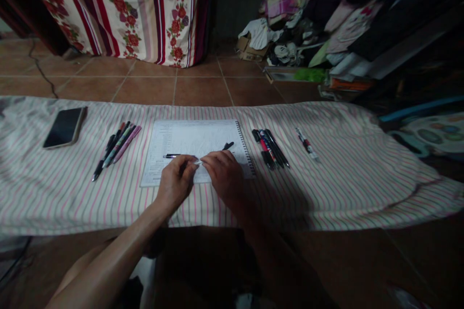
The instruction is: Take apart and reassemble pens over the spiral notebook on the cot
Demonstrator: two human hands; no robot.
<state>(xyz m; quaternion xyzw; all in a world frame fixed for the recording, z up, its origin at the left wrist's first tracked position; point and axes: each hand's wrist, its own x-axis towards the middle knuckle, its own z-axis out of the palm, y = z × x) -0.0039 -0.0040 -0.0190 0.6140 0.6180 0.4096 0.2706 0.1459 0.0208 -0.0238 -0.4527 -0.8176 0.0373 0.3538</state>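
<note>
My left hand [176,178] and my right hand [225,174] meet over the near part of a spiral notebook [203,133]. Both are closed, fingertips pinching a small, thin whitish piece [198,161] between them; its kind is too small to make out. On the page, a black pen part [171,156] pokes out beside my left fingers. Just beyond my right fingers lies a short black piece [228,146], partly hidden by the hand.
Several pens [118,145] lie left of the notebook, near a phone [65,127]. More pens [270,148] lie to its right, with a single patterned pen [306,144] farther over. A striped cloth [344,169] covers the table. Behind are a floral curtain [145,9] and piled clothes [311,9].
</note>
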